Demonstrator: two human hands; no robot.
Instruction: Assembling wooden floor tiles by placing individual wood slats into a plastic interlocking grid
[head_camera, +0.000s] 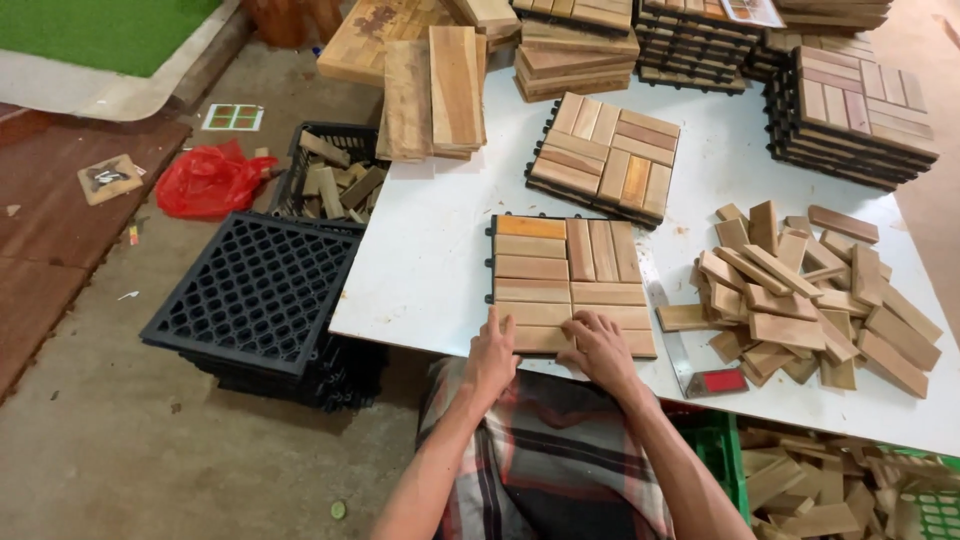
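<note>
Both hands lie flat on the near edge of a square deck tile of pale wooden slats on a black plastic grid base (570, 283), which sits at the centre of the white tabletop (430, 250). The left hand (492, 352) presses its spread fingers on the bottom-left slats; the right hand (598, 345) covers the bottom-right slats. Neither grasps anything: palms down, fingers unclenched, seemingly pushing slats into the base.

At 3 o'clock from the tile lies a loose heap of short wooden slats (810, 300), within the right hand's reach. Just right of the tile, a narrow metal scraper with a red handle (690, 355) lies along the table edge. At 12 o'clock rests another finished slat tile (605, 155), and at 1 to 2 o'clock a stack of finished tiles (855, 115).

At 9 o'clock, on the floor, a stack of empty black grid bases (255, 295) waits. At 10 o'clock lies a crumpled red plastic bag (205, 180), and above it a small white square label with green panes (232, 117).
</note>
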